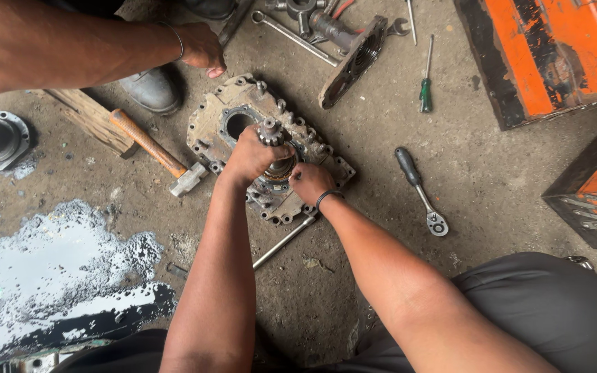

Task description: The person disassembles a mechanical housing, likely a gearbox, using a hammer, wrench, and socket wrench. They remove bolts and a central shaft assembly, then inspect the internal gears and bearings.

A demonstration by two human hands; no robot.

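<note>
A grimy metal housing plate with a round bore lies flat on the concrete floor. A splined gear shaft stands upright in it. My left hand is wrapped around the shaft just below its toothed top. My right hand, a dark band on its wrist, is closed on the bearing at the shaft's base. Another person's hand hangs just above the plate's far-left corner, holding nothing that I can see.
A hammer with an orange handle and a wooden block lie left of the plate. A ratchet, green screwdriver, spanner, steel bar and cover part surround it. Orange toolboxes stand right; an oil puddle spreads left.
</note>
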